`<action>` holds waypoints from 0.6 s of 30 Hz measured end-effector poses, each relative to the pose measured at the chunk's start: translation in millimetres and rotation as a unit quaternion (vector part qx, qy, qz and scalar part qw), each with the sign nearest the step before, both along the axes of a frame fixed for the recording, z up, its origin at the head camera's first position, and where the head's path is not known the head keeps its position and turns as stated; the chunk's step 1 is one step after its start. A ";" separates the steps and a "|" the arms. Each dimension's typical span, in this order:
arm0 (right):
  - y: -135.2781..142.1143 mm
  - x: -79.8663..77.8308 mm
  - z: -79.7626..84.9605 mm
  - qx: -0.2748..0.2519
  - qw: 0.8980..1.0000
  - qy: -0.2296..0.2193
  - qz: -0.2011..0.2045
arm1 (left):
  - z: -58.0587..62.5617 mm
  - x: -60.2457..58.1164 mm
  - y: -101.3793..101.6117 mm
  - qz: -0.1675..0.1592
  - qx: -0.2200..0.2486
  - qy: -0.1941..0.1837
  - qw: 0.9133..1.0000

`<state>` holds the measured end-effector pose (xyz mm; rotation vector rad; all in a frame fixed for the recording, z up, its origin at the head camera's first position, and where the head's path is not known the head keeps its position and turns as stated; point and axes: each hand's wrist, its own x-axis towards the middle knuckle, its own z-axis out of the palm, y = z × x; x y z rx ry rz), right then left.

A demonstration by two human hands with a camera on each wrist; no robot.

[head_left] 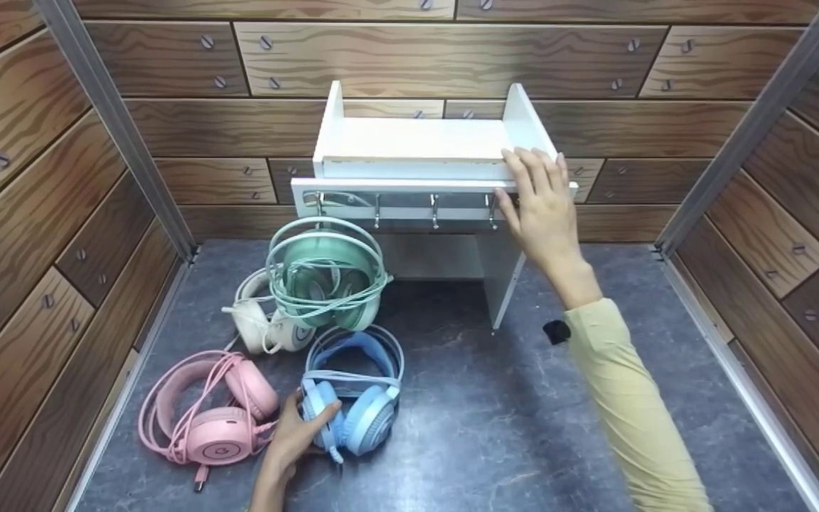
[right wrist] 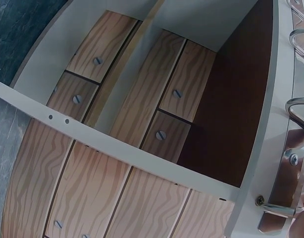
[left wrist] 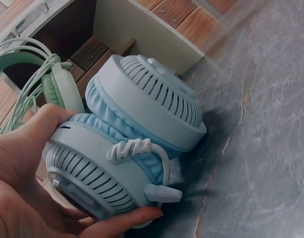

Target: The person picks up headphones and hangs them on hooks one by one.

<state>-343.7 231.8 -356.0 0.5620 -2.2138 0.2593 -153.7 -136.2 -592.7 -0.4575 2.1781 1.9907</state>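
My left hand (head_left: 294,435) grips one ear cup of the blue headphones (head_left: 370,423), thumb on the inner side and fingers round the outside. In the left wrist view both blue ear cups (left wrist: 147,94) and a short microphone boom (left wrist: 163,193) show. My right hand (head_left: 543,213) rests on the right end of the hook rail (head_left: 406,186) of a white shelf (head_left: 420,139), fingers over its top and thumb at the front. Green headphones (head_left: 331,256), cable wound round them, hang from the leftmost hook of that rail.
Pink headphones (head_left: 221,435) lie on the dark floor (head_left: 466,434) left of my left hand. White headphones (head_left: 257,323) lie behind them, partly hidden by the green pair. Wood-patterned walls (head_left: 452,60) with metal corner posts enclose the space. A small black piece (head_left: 556,332) shows beside my right sleeve.
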 end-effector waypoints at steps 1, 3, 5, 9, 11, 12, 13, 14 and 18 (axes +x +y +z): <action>0.0 0.3 -0.2 0.000 1.000 -0.001 0.000 | -0.6 0.9 -0.1 -0.002 0.003 0.004 1.000; -0.3 0.5 -0.3 0.000 1.000 -0.001 0.000 | -2.2 2.0 -0.5 -0.003 0.001 0.009 1.000; -0.1 0.6 -0.1 0.000 1.000 -0.002 0.000 | -3.8 2.4 -0.5 -0.003 -0.008 0.013 1.000; 0.2 0.7 0.0 -0.001 1.000 -0.003 0.000 | -5.3 3.5 0.6 -0.001 -0.030 0.020 0.999; 0.9 0.7 0.1 -0.002 1.000 -0.003 -0.001 | -5.3 4.2 3.1 -0.003 -0.036 0.024 0.999; 1.0 0.6 0.1 -0.003 1.000 -0.004 -0.001 | -5.2 4.5 4.7 -0.004 -0.042 0.028 0.999; 1.0 0.4 0.1 -0.004 1.000 -0.005 -0.001 | -5.0 5.0 6.4 -0.007 -0.046 0.034 0.998; 1.0 0.2 0.0 -0.005 1.000 -0.005 0.000 | -5.0 5.6 8.1 -0.009 -0.052 0.038 0.998; 0.2 -0.1 0.3 -0.006 1.000 -0.009 0.001 | -6.1 8.3 16.8 -0.021 -0.063 0.057 0.996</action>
